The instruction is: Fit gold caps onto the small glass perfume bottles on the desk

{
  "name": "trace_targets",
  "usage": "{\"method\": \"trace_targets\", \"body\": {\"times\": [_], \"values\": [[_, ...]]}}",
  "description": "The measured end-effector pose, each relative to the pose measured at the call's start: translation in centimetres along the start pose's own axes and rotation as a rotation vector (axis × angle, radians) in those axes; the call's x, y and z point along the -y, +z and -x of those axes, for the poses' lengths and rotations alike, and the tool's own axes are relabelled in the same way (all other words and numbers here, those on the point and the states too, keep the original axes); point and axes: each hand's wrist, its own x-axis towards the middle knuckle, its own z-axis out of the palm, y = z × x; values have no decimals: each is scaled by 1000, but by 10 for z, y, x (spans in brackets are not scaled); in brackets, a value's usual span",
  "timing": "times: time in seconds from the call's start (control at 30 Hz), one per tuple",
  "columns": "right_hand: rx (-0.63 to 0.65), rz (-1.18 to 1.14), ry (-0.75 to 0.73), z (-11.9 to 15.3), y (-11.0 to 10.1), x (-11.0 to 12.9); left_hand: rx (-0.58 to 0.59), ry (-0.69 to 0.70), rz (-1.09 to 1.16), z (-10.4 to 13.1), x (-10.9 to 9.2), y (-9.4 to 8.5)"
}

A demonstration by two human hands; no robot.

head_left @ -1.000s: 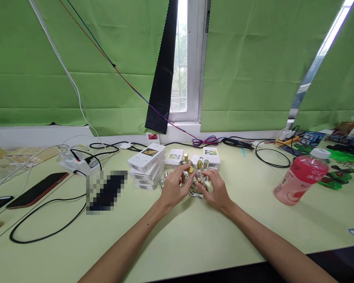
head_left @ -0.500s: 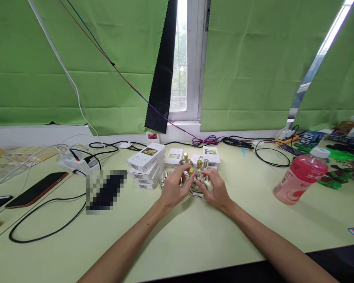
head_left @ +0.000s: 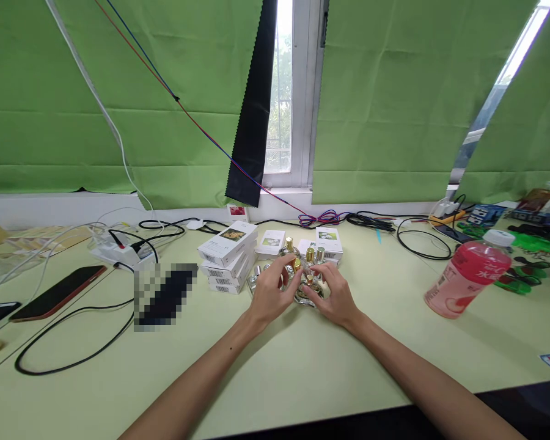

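A tight cluster of small glass perfume bottles [head_left: 308, 297] with gold and silver caps stands on the table between my hands. My left hand [head_left: 271, 292] curls around a bottle with a gold cap [head_left: 297, 264], thumb and fingers closed at its upper part. From the other side, my right hand [head_left: 338, 296] bends its thumb and fingers around the front bottle, whose small coppery top [head_left: 310, 279] shows between them. Behind the hands rise another gold-capped bottle [head_left: 289, 244] and a silver-capped one [head_left: 320, 252]. My fingers hide parts of the glass.
Stacked white boxes [head_left: 229, 244] stand left of the bottles, with more white boxes [head_left: 329, 241] behind. A pink drink bottle [head_left: 467, 278] is at right. Phones [head_left: 59, 294], a power strip [head_left: 123, 252] and looped black cable [head_left: 73, 366] lie at left; cables run along the wall.
My right thumb and fingers have shifted slightly, showing more of the front bottle's top. The left hand stays almost still; the view has moved a touch.
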Motion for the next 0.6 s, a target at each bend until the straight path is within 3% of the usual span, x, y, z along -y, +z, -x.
{"method": "trace_targets", "body": {"times": [0.17, 0.43, 0.6], "values": [[-45, -17, -6, 0, -2, 1, -7, -2, 4, 2, 1, 2], [-247, -72, -2, 1, 0, -4, -13, -4, 14, 5, 2, 5], [-261, -56, -14, 1, 2, -4, 30, -12, 3, 7, 1, 6]]}}
